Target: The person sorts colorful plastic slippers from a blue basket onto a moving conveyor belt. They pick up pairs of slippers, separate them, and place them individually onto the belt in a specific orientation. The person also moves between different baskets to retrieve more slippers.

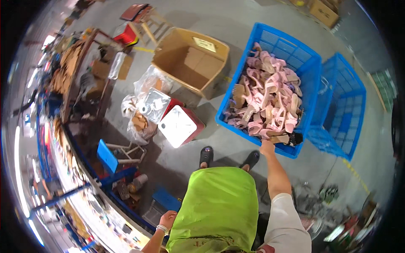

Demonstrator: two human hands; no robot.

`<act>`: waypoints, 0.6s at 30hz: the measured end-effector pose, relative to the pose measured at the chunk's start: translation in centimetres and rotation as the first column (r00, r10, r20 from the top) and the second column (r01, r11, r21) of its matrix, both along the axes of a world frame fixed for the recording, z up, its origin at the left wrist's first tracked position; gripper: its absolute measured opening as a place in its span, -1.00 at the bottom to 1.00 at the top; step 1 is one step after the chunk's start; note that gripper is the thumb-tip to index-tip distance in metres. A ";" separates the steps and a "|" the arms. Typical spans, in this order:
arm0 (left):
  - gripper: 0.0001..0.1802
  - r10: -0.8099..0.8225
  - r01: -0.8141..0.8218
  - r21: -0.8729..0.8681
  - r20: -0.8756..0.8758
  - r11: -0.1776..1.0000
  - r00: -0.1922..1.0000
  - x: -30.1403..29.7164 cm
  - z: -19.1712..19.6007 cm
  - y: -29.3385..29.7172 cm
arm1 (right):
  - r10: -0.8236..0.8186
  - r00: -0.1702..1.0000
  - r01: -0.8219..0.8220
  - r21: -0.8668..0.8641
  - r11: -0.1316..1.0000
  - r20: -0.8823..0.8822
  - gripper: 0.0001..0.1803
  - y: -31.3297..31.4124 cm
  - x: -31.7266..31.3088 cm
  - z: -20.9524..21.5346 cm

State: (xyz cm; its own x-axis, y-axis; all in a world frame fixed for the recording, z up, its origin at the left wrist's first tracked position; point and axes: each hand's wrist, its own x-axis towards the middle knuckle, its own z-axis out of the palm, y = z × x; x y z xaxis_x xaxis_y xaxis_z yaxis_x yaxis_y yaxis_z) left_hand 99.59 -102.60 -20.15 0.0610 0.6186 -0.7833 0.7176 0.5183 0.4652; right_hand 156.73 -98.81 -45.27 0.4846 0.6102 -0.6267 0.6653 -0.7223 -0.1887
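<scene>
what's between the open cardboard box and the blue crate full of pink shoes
In the head view the stretch between the cardboard box and the blue crate is bare grey concrete floor; nothing lies in it.

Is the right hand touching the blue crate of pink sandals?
Touching. Head view: the right hand meets the near rim of the blue crate, no gap visible.

The tall blue crate (310, 63) of perforated plastic has a lightly glossy lattice wall, and the pale pink and tan sandals (270, 101) heaped in it look like smooth, faintly shiny synthetic leather with matt soles. The open brown box (192, 61) is matt corrugated cardboard, beside crinkled clear plastic bags (141, 105) that catch the light. The apron (217, 206) is lime-green cloth with a slight sheen, and the grey concrete floor (211, 19) looks smooth and dull.
</scene>
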 end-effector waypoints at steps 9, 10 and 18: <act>-0.78 -0.097 0.074 -0.224 -0.095 0.972 0.991 4.8 7.1 17.1 | 0.002 0.999 -0.003 -0.017 1.000 -0.037 -0.67 4.3 1.5 4.5; -0.76 -0.116 0.080 -0.254 -0.129 0.964 0.985 6.1 7.6 18.7 | 0.010 0.998 -0.012 -0.032 0.999 -0.060 -0.68 5.3 1.5 5.5; -0.77 -0.257 0.233 -0.224 -0.082 0.946 0.963 9.4 5.1 26.4 | -0.121 0.989 0.122 0.010 0.992 -0.082 -0.65 9.1 -0.7 7.6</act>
State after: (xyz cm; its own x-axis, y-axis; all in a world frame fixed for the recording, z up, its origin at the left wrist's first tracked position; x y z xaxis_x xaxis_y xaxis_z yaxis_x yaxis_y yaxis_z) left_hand 108.96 -76.17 -15.06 0.0970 0.4156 -0.9044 0.8751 0.3973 0.2764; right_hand 156.07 -89.71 -37.64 0.5034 0.5599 -0.6581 0.5549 -0.7933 -0.2505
